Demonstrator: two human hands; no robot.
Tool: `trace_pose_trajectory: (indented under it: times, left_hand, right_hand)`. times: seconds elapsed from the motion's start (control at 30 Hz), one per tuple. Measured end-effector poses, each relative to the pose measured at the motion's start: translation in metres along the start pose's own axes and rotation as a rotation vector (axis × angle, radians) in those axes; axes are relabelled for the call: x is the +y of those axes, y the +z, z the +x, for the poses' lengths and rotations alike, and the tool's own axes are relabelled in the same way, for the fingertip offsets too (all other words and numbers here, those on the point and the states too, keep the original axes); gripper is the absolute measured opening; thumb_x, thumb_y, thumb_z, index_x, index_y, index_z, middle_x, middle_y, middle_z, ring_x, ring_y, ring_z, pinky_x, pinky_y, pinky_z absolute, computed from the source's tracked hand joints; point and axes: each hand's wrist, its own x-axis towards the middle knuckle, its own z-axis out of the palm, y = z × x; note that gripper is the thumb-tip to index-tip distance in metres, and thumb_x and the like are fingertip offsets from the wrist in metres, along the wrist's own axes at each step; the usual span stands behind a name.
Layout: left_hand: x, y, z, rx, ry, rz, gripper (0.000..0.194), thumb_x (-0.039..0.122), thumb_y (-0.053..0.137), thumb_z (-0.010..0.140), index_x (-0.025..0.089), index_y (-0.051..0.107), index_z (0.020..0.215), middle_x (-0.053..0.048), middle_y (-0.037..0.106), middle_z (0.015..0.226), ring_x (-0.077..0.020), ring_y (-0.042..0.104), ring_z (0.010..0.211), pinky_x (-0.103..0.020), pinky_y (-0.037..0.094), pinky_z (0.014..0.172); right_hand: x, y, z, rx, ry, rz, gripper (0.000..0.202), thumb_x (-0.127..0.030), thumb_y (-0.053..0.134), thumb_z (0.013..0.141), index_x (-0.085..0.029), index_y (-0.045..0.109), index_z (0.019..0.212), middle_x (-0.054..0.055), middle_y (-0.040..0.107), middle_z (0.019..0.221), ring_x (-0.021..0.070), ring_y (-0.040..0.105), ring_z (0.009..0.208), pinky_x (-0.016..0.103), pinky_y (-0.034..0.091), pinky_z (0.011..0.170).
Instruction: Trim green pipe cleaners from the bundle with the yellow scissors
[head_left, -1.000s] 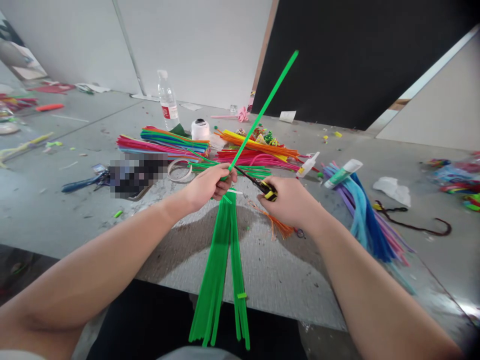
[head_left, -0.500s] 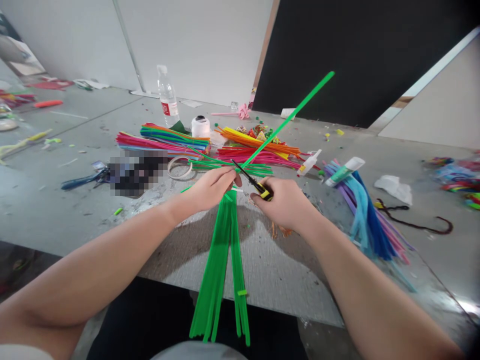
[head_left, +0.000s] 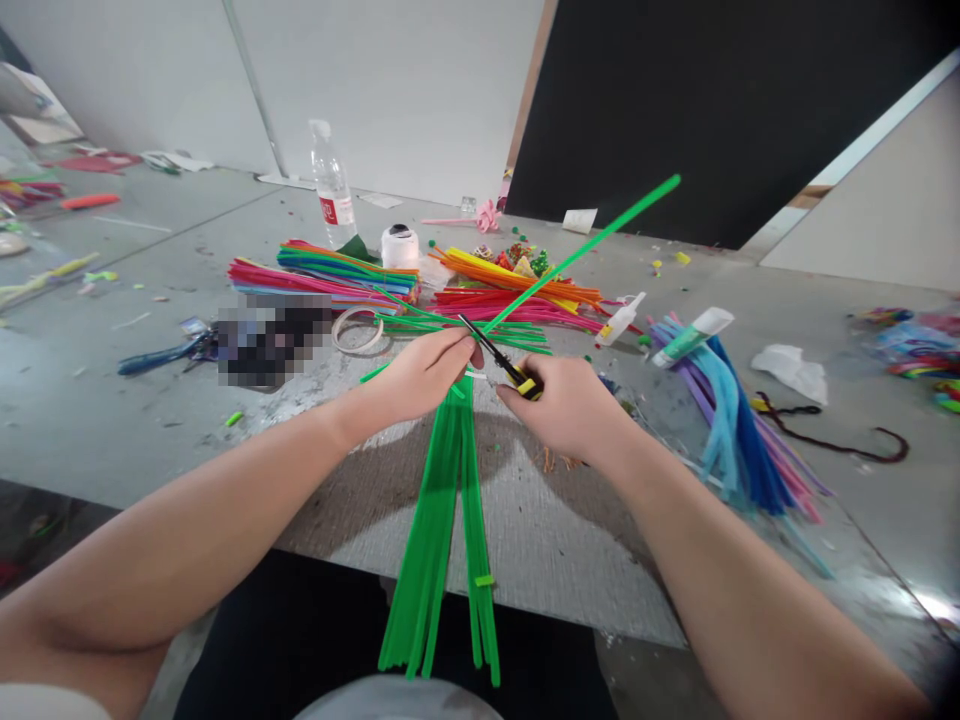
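Observation:
My left hand [head_left: 433, 368] pinches a long green pipe cleaner [head_left: 592, 245], which slants up and away to the right. A pair of scissors [head_left: 495, 350] with dark blades and yellow-black handles is gripped in my right hand [head_left: 559, 395]. Its blades meet the pipe cleaner right beside my left fingertips; whether they cut into it I cannot tell. Below my hands, a bundle of green pipe cleaners [head_left: 435, 520] lies on the table and runs over its front edge. A small light-green piece [head_left: 485, 581] rests on the bundle's right strands.
Behind my hands lie bundles of red pipe cleaners [head_left: 487, 303], a roll of tape [head_left: 358, 332], a thread spool [head_left: 400, 248] and a water bottle [head_left: 331, 190]. To the right are a glue bottle [head_left: 622, 320], a green-white tube [head_left: 694, 337], blue pipe cleaners [head_left: 739, 440] and crumpled tissue [head_left: 791, 372].
The free end of the green pipe cleaner has dipped lower and slightly to the right. Both hands stay almost in place, and the scissors' blades look closer to the pipe cleaner.

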Motion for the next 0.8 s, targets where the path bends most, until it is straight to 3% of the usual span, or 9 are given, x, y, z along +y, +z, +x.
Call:
trace_pose_trajectory:
  times: [0.27,0.47,0.8]
  left_hand:
    - [0.013,0.003,-0.001,-0.012,-0.205,-0.233,0.029,0.031,0.042,0.105,0.021,0.055,0.081,0.003,0.043,0.064,-0.0114,0.039,0.055,-0.025,0.03,0.051]
    - [0.016,0.001,-0.001,-0.028,-0.189,-0.237,0.03,0.03,0.041,0.105,0.02,0.056,0.082,0.003,0.043,0.063,-0.0112,0.037,0.055,-0.025,0.029,0.05]
    - [0.006,0.001,-0.004,-0.063,-0.159,-0.175,0.029,0.03,0.041,0.106,0.021,0.057,0.083,0.001,0.048,0.069,-0.0129,0.044,0.06,-0.026,0.034,0.054]
  right_hand:
    - [-0.001,0.0,0.0,0.008,-0.041,0.009,0.031,-0.041,0.063,0.092,-0.024,0.051,0.07,0.002,0.061,0.068,0.0171,0.047,0.063,0.033,0.03,0.061]
    - [-0.003,-0.002,-0.001,-0.046,-0.033,0.061,0.03,-0.042,0.062,0.093,-0.023,0.055,0.071,0.002,0.061,0.07,0.0172,0.049,0.066,0.032,0.032,0.062]
    - [-0.001,-0.001,0.0,0.04,-0.036,-0.121,0.028,-0.039,0.062,0.092,-0.024,0.051,0.071,0.004,0.063,0.069,0.0192,0.052,0.065,0.034,0.029,0.061]
